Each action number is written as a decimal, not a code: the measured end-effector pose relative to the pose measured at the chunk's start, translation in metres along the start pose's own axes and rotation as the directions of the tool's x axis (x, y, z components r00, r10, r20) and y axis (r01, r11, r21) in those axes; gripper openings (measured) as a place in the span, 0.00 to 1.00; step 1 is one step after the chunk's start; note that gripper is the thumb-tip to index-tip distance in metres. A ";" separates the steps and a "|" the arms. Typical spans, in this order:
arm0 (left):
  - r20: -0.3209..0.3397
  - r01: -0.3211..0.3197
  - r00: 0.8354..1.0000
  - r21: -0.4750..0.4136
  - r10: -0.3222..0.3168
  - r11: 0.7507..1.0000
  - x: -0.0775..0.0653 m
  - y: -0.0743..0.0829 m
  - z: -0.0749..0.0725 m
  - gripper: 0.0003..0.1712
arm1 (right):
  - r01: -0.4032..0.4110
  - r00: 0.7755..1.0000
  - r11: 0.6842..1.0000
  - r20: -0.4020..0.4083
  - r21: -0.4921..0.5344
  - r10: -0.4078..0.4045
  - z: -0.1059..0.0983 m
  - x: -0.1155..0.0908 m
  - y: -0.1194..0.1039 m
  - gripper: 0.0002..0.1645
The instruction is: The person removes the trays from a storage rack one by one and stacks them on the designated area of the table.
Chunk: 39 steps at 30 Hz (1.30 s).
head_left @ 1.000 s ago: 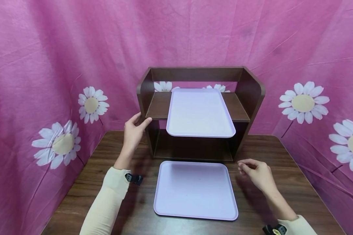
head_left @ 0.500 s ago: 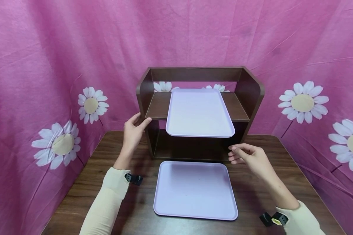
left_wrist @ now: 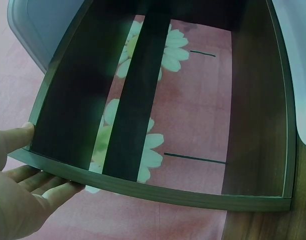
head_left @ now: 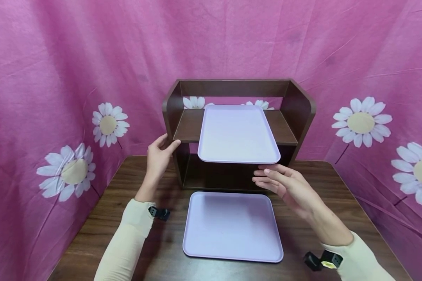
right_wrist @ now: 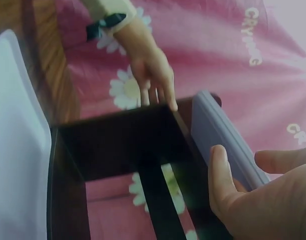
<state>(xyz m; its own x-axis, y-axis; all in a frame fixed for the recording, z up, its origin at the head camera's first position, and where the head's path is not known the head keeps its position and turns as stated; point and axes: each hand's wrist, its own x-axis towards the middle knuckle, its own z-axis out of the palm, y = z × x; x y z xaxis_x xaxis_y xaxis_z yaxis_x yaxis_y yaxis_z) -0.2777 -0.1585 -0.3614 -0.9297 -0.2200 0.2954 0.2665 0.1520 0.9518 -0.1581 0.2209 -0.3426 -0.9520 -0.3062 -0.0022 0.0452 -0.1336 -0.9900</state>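
In the head view a dark brown two-tier desktop shelf (head_left: 235, 88) stands at the back of the table. A pale lilac tray (head_left: 238, 134) lies on its upper board, with its front end jutting past the edge. My left hand (head_left: 159, 158) grips the shelf's left side panel; its thumb sits at the upper board's front corner, fingers outside. Just below the jutting tray's front right corner is my right hand (head_left: 290, 187), fingers extended. The right wrist view puts my right thumb and fingers on either side of the tray (right_wrist: 220, 130); contact is unclear.
A second lilac tray (head_left: 233, 228) lies flat on the wooden table (head_left: 102, 238), in front of the shelf's lower compartment. Behind and to both sides hangs a pink curtain (head_left: 228, 43) with white daisies.
My right hand has risen leftward from beside the shelf's lower right corner to the upper tray's front right corner, its fingers spreading. My left hand and both trays stay put.
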 end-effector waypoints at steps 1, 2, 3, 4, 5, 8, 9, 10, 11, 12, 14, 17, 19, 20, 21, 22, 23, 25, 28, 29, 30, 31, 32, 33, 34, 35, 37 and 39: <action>0.001 0.000 1.000 -0.002 0.000 1.000 0.001 0.000 0.000 0.29 | -0.015 1.000 1.000 0.005 0.014 0.015 0.003 0.000 -0.001 0.18; 0.002 0.001 1.000 -0.005 -0.001 1.000 0.001 0.000 0.000 0.29 | -0.026 1.000 0.999 0.014 0.031 0.026 0.005 0.000 -0.002 0.18; 0.003 0.002 1.000 -0.007 -0.002 1.000 0.001 0.000 0.000 0.30 | -0.035 0.999 0.998 0.025 0.050 0.034 0.008 0.000 -0.003 0.17; 0.004 0.004 1.000 -0.008 -0.004 1.000 0.001 0.000 0.000 0.30 | -0.042 0.999 0.996 0.035 0.074 0.040 0.010 0.001 -0.004 0.15; 0.004 0.006 1.000 -0.008 -0.006 1.000 0.000 0.000 0.000 0.30 | -0.046 0.998 0.994 0.047 0.098 0.041 0.012 0.001 -0.005 0.14; 0.000 0.006 1.000 -0.004 -0.006 1.000 0.001 -0.001 0.000 0.31 | -0.049 0.995 0.986 0.091 0.162 0.034 0.018 0.003 -0.005 0.12; 0.001 0.006 1.000 -0.003 -0.006 1.000 0.001 -0.001 0.000 0.31 | -0.046 0.994 0.984 0.104 0.173 0.028 0.020 0.004 -0.005 0.12; 0.001 0.005 1.000 -0.001 -0.005 1.000 0.001 -0.001 0.000 0.31 | -0.044 0.993 0.982 0.113 0.185 0.024 0.022 0.005 -0.005 0.12; 0.002 0.003 1.000 -0.001 -0.003 1.000 0.000 -0.001 0.000 0.31 | -0.041 0.992 0.980 0.123 0.193 0.018 0.024 0.006 -0.005 0.12; 0.003 0.001 1.000 -0.003 -0.001 1.000 0.000 0.000 0.000 0.30 | -0.040 0.991 0.979 0.130 0.201 0.014 0.026 0.007 -0.005 0.13; 0.003 0.000 1.000 -0.007 0.000 1.000 0.000 0.001 -0.001 0.30 | -0.034 0.991 0.973 0.131 0.227 0.004 0.030 0.009 -0.004 0.13; -0.001 -0.001 1.000 -0.010 0.001 1.000 -0.001 0.002 -0.001 0.30 | -0.018 0.993 0.958 0.120 0.287 -0.017 0.035 0.012 -0.002 0.13; -0.003 -0.002 1.000 -0.011 0.002 1.000 -0.002 0.003 -0.001 0.30 | -0.002 0.994 0.944 0.100 0.331 -0.033 0.038 0.014 0.000 0.15; -0.001 -0.002 1.000 -0.013 0.002 1.000 -0.002 0.003 -0.001 0.30 | 0.008 0.995 0.937 0.088 0.350 -0.041 0.039 0.015 0.001 0.16; 0.001 -0.001 1.000 -0.013 0.001 1.000 -0.002 0.003 -0.001 0.31 | 0.016 0.996 0.929 0.075 0.369 -0.047 0.040 0.015 0.002 0.16; 0.004 0.001 1.000 -0.014 -0.001 1.000 -0.002 0.002 -0.001 0.31 | 0.022 0.997 0.921 0.061 0.389 -0.050 0.041 0.016 0.003 0.17; 0.007 0.005 1.000 -0.014 -0.005 1.000 -0.002 0.002 -0.001 0.31 | 0.027 0.998 0.913 0.048 0.408 -0.051 0.042 0.017 0.004 0.18; 0.011 0.012 1.000 -0.017 -0.012 1.000 -0.002 0.001 -0.001 0.32 | 0.035 0.999 0.895 0.021 0.444 -0.049 0.044 0.018 0.006 0.18; 0.013 0.020 1.000 -0.019 -0.020 1.000 -0.003 0.000 -0.001 0.32 | 0.046 0.999 0.876 -0.011 0.481 -0.047 0.046 0.020 0.009 0.17; 0.013 0.019 1.000 -0.021 -0.019 1.000 -0.003 0.001 -0.001 0.32 | 0.052 0.999 0.871 -0.019 0.489 -0.049 0.047 0.020 0.009 0.17; 0.012 0.018 1.000 -0.022 -0.018 1.000 -0.003 0.001 0.000 0.32 | 0.059 0.998 0.867 -0.025 0.494 -0.054 0.047 0.021 0.010 0.17; 0.012 0.017 1.000 -0.024 -0.017 1.000 -0.003 0.001 0.000 0.32 | 0.068 0.998 0.863 -0.031 0.500 -0.060 0.047 0.022 0.010 0.16; 0.012 0.016 1.000 -0.024 -0.016 1.000 -0.003 0.001 0.000 0.32 | 0.076 0.997 0.861 -0.039 0.503 -0.065 0.048 0.022 0.010 0.16; 0.013 0.017 1.000 -0.023 -0.016 1.000 -0.003 0.001 -0.001 0.32 | 0.084 0.996 0.855 -0.051 0.511 -0.067 0.049 0.023 0.011 0.15; 0.012 0.015 1.000 -0.025 -0.014 1.000 -0.003 0.002 -0.001 0.32 | 0.090 0.996 0.850 -0.066 0.519 -0.065 0.050 0.023 0.011 0.14; 0.010 0.015 1.000 -0.026 -0.014 1.000 -0.003 0.002 -0.001 0.31 | 0.099 0.994 0.848 -0.087 0.521 -0.062 0.051 0.024 0.011 0.13; 0.009 0.014 1.000 -0.027 -0.014 1.000 -0.002 0.002 -0.001 0.31 | 0.117 0.990 0.842 -0.134 0.526 -0.053 0.054 0.025 0.010 0.10; 0.008 0.012 1.000 -0.026 -0.012 1.000 -0.001 0.002 -0.001 0.31 | 0.130 0.983 0.837 -0.178 0.532 -0.040 0.056 0.027 0.010 0.08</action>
<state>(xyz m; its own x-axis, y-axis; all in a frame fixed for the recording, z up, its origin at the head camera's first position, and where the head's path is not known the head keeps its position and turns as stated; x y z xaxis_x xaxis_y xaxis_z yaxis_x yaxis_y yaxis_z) -0.2757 -0.1587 -0.3598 -0.9347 -0.2141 0.2836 0.2620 0.1241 0.9571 -0.1660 0.1588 -0.3448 -0.9917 -0.1283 0.0120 0.0753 -0.6531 -0.7535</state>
